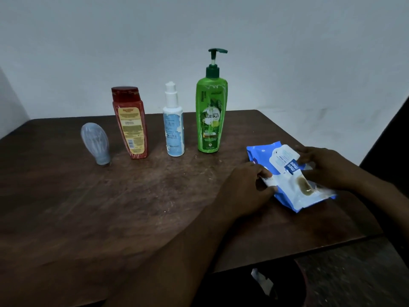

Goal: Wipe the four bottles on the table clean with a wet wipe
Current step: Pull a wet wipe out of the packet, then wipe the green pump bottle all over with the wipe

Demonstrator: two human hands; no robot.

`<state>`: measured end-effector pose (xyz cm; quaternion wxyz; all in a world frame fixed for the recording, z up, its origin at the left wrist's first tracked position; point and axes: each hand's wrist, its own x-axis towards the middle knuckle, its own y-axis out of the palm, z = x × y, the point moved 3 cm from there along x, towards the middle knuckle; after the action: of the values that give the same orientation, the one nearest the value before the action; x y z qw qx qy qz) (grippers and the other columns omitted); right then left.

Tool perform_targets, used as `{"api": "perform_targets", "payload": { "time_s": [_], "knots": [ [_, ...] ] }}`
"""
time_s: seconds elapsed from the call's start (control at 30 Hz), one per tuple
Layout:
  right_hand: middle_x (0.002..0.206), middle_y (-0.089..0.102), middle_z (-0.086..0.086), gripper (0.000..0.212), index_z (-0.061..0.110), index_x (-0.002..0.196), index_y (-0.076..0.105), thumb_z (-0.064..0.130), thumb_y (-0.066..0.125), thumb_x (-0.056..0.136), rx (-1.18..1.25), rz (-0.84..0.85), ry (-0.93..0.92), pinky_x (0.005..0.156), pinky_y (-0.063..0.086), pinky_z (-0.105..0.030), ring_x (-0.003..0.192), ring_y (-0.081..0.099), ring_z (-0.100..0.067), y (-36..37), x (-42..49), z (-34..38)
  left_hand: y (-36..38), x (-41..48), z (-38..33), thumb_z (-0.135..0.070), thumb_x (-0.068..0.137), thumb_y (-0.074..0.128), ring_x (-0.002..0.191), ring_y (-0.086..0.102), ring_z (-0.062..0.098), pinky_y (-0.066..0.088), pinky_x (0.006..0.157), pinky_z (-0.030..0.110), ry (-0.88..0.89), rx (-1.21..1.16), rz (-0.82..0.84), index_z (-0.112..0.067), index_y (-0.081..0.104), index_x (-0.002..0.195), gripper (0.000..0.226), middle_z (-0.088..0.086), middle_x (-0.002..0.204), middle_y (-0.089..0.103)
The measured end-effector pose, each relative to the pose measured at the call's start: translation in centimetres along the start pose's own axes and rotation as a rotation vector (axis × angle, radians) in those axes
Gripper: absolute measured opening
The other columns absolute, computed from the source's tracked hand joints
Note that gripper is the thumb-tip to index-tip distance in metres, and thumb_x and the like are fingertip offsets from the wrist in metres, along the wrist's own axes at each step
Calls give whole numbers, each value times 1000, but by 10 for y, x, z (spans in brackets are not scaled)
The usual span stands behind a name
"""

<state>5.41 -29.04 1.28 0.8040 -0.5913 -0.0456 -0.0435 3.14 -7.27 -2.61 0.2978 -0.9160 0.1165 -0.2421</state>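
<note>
Four bottles stand in a row at the back of the dark wooden table [110,207]: a pale blue bottle upside down on its cap [95,144], a red bottle [130,122], a white pump bottle [173,127] and a tall green pump bottle [211,111]. A blue wet wipe pack [292,191] lies at the right. My left hand [245,189] pinches the pack's left edge. My right hand [325,167] pinches the pack's white flap [284,157], which is peeled up and back.
The table's right edge [345,173] runs close behind the pack, with a dark floor beyond it. A pale wall stands behind the bottles. Bare tabletop lies between the bottles and my arms.
</note>
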Motion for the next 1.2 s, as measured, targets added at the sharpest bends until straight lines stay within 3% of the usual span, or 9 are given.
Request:
{"api": "perform_targets", "payload": {
  "time_s": [0.17,0.33,0.43,0.53,0.67,0.87,0.93,1.1,1.2],
  "knots": [
    [141,58,0,29,15,100,72,-6,68,80,148,-48,-26,78,35,-22,98,55,-12,-4,-8,6,2,-1,1,-36,83,76,92,52,-1,36,76,9,-5,8,8,-25,67,110,31,-10,108,62],
    [113,70,21,10,23,74,77,28,85,74,461,-254,54,86,45,-27,100,62,2,-27,-19,6,4,-2,5,-37,83,75,98,56,2,44,83,19,-17,-17,10,-26,67,110,31,-9,110,63],
    [90,76,7,17,13,74,74,25,85,68,866,-289,44,82,55,-28,86,69,-7,-38,-23,11,4,-1,4,-37,83,75,98,55,3,43,83,18,-14,0,8,-25,68,111,32,-8,110,63],
    [72,73,1,10,16,79,70,15,79,75,1138,-236,7,57,55,-23,64,68,-10,-45,-26,29,4,0,5,-37,82,76,97,56,2,44,83,19,-14,-8,12,-25,68,110,32,-9,108,63],
    [78,75,0,20,15,98,70,-1,66,87,1375,-187,15,54,56,-20,63,69,-8,-34,-23,61,-6,3,3,-29,79,66,85,63,4,54,78,27,-71,-41,-87,-27,73,99,21,-10,96,70],
    [86,78,-3,24,9,104,72,-7,60,89,1431,-18,57,63,60,-23,70,72,-12,34,-13,104,-94,13,4,-4,83,63,84,66,1,57,81,31,-60,-195,-688,-24,70,83,21,-9,88,72],
    [94,78,-8,25,8,100,74,-8,60,89,1363,-12,16,77,58,-28,83,72,-19,54,-10,117,-125,30,0,-7,86,63,92,65,5,58,84,35,-25,-161,-708,-21,69,95,18,-6,99,71],
    [81,78,-3,23,9,101,75,-6,60,91,1320,44,6,57,52,-15,70,72,-8,76,-10,141,-176,85,-15,-24,89,69,116,57,11,48,100,29,-36,-46,-603,-14,58,130,44,0,131,60],
    [83,78,-4,23,14,99,75,-3,61,91,1276,58,-16,65,57,-20,76,74,-12,80,-10,143,-184,111,-20,-30,88,72,127,51,16,43,106,32,-93,-8,-513,-10,50,138,58,4,139,55]
  ]
}}
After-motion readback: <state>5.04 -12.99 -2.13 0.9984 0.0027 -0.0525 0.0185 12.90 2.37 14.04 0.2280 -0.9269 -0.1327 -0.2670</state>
